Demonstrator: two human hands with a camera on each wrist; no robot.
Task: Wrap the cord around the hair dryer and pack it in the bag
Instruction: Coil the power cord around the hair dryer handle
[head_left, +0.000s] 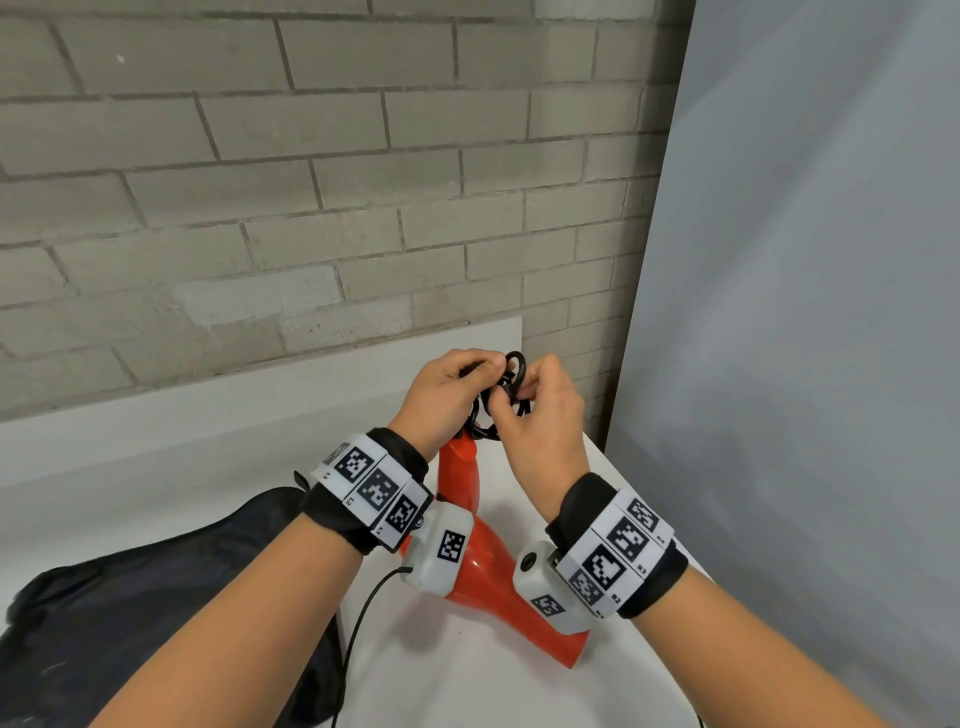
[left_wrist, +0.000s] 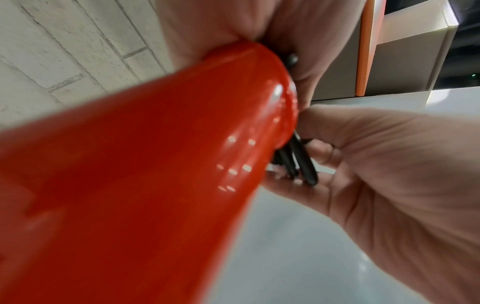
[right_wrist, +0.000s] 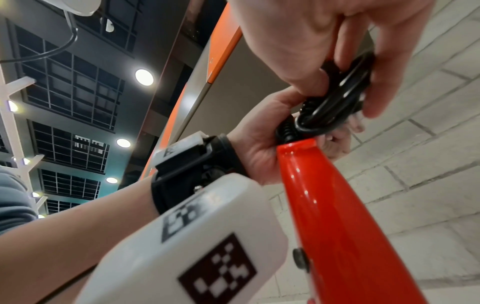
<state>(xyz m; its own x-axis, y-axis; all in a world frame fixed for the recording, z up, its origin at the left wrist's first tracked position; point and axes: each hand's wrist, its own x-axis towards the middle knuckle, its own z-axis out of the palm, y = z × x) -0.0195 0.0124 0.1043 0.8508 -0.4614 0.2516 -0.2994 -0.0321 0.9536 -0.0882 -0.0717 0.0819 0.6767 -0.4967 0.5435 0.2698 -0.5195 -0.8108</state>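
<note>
Head view: red hair dryer (head_left: 480, 561) on white table (head_left: 467, 686), just right of black bag (head_left: 156, 613), handle pointing up and away; left hand (head_left: 447, 395) and right hand (head_left: 540, 415) pinch coiled black cord (head_left: 511, 387) at handle tip. Left wrist: handle runs toward upper right. Right wrist: fingers (right_wrist: 384, 86) curled on cord loops

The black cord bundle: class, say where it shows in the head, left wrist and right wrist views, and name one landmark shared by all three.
Head: black cord bundle centre, between both hands.
Left wrist: right of centre, behind the handle end.
Right wrist: upper right, above the handle.
Shared landmark: red hair dryer handle.
</note>
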